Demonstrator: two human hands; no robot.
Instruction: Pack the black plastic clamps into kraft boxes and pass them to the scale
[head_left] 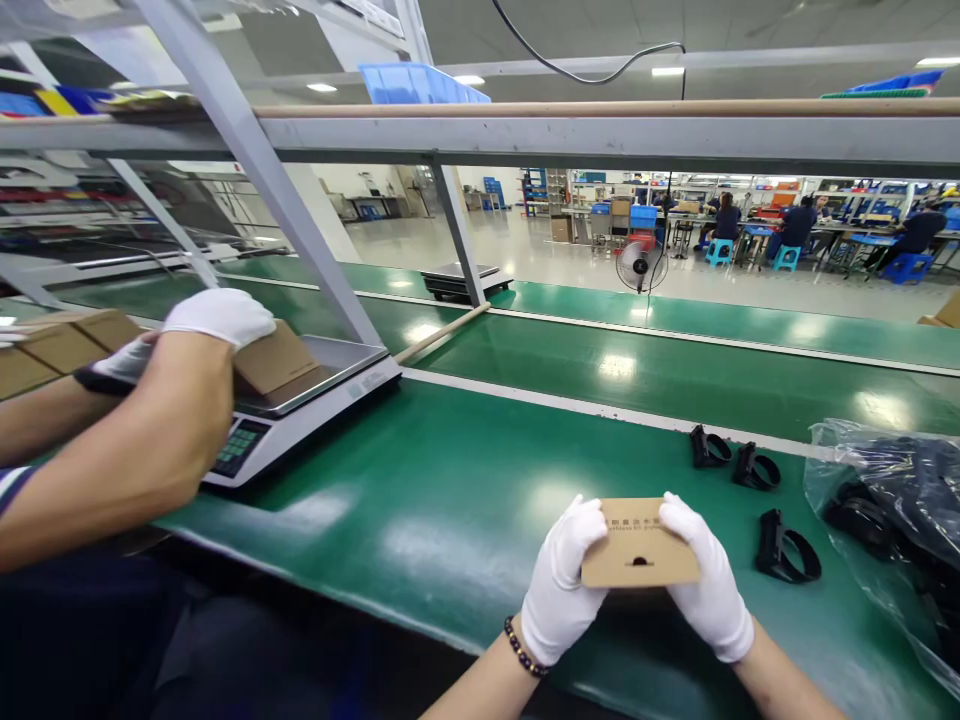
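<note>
Both my white-gloved hands hold a small brown cardboard box just above the green belt. My left hand grips its left side, fingers curled round the edge. My right hand grips its right side the same way. The box shows printed text and a small notch on its top face. Three black strap-like parts lie on the belt just beyond and to the right of the box.
A co-worker's gloved hands at the left handle a brown box over a weighing scale. More brown boxes stand far left. A clear plastic bag of black parts lies at the right. A slanted metal frame post rises behind the scale.
</note>
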